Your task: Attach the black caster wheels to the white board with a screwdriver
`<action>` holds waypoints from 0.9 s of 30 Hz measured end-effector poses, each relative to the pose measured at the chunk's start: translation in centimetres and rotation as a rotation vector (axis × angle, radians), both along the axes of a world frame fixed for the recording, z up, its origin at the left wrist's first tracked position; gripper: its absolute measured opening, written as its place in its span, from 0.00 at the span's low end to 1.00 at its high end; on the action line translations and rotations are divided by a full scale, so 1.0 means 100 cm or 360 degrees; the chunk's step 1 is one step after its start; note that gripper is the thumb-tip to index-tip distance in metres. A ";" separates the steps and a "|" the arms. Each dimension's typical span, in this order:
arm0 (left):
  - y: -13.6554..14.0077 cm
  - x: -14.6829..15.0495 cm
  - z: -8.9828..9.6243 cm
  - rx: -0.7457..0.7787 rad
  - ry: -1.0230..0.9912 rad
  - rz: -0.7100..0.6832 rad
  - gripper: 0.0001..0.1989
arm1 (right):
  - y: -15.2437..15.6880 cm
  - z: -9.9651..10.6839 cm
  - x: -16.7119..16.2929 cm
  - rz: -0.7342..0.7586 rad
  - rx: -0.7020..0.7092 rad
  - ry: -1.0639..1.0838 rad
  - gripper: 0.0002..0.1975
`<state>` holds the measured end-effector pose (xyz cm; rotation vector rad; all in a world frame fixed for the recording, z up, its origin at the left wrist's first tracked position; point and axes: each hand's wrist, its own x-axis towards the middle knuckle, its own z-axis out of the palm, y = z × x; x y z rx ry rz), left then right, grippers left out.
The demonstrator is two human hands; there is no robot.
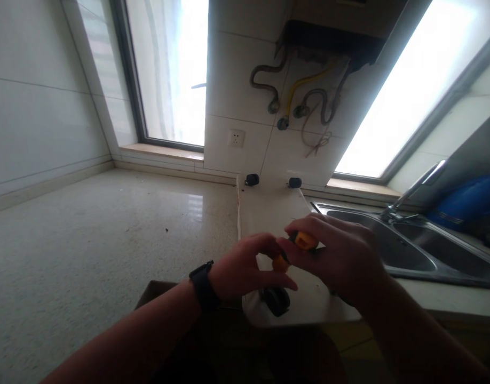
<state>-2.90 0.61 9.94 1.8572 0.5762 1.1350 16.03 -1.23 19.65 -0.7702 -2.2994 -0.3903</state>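
My right hand (pixel 341 250) is closed around an orange-and-black hand tool (pixel 306 240), whose exact kind is hidden by the fingers. Coming in from the left, my left hand (pixel 249 266), with a dark watch on its wrist, curls its thumb and fingers about the tool's lower orange part. Both hands are over a white panel (pixel 265 208) with caster wheels facing up. One black caster (pixel 276 301) sits just below my left hand at the panel's near end. Two more, a left caster (pixel 252 180) and a right caster (pixel 295 183), stand at the far end.
A pale speckled countertop (pixel 149 224) extends to the left. On the right is a double steel sink (pixel 409 250) with a faucet (pixel 417 186), and a blue bag-like thing (pixel 469 197) beyond. Hoses (pixel 265 69) hang under a wall unit, near a wall socket (pixel 236 138).
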 end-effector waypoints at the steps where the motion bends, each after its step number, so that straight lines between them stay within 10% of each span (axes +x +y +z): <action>1: -0.002 0.002 -0.001 0.0018 -0.0017 0.0094 0.22 | 0.001 -0.003 -0.003 -0.0032 0.0069 0.0028 0.11; 6: -0.008 0.010 0.003 0.0032 0.0014 0.0338 0.15 | 0.000 -0.002 0.000 -0.0088 -0.0097 0.0020 0.09; 12: -0.005 -0.001 0.018 0.0099 0.0268 -0.0043 0.07 | -0.002 0.006 0.030 0.0305 -0.0716 -0.0162 0.24; 18: -0.007 -0.007 0.025 -0.0038 0.0354 -0.0164 0.12 | -0.002 -0.005 0.029 0.0079 -0.0381 -0.0022 0.16; 27: -0.013 0.002 0.020 -0.0007 0.0278 0.0242 0.12 | -0.011 -0.017 0.000 -0.0229 0.0010 0.0153 0.11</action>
